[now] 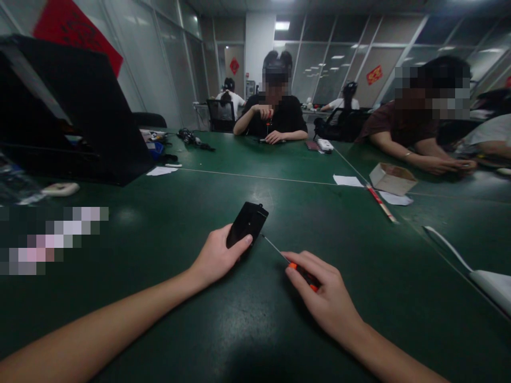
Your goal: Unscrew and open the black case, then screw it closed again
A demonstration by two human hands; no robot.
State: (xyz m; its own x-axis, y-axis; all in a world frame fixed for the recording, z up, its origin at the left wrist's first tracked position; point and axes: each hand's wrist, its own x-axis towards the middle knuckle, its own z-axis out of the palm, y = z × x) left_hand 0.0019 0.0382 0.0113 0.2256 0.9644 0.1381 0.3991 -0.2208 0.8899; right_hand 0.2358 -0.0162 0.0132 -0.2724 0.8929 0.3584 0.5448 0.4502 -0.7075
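A flat black rectangular case (244, 222) with a small tab on its far edge is gripped in my left hand (221, 252), the thumb lying across its face. It is held tilted over the green table (191, 330). My right hand (319, 290) is closed round the orange and black handle of a screwdriver (275, 248). The thin metal shaft points up and left, and its tip is close to the right edge of the case. Whether the tip touches the case I cannot tell.
Across the table a person (275, 114) holds a screwdriver; another person (419, 127) sits at the right. A large black box (88, 111) stands at the left. An open small box (393, 178), a red-and-white strip (381, 203), paper (347, 181) and cables (194, 139) lie beyond my hands.
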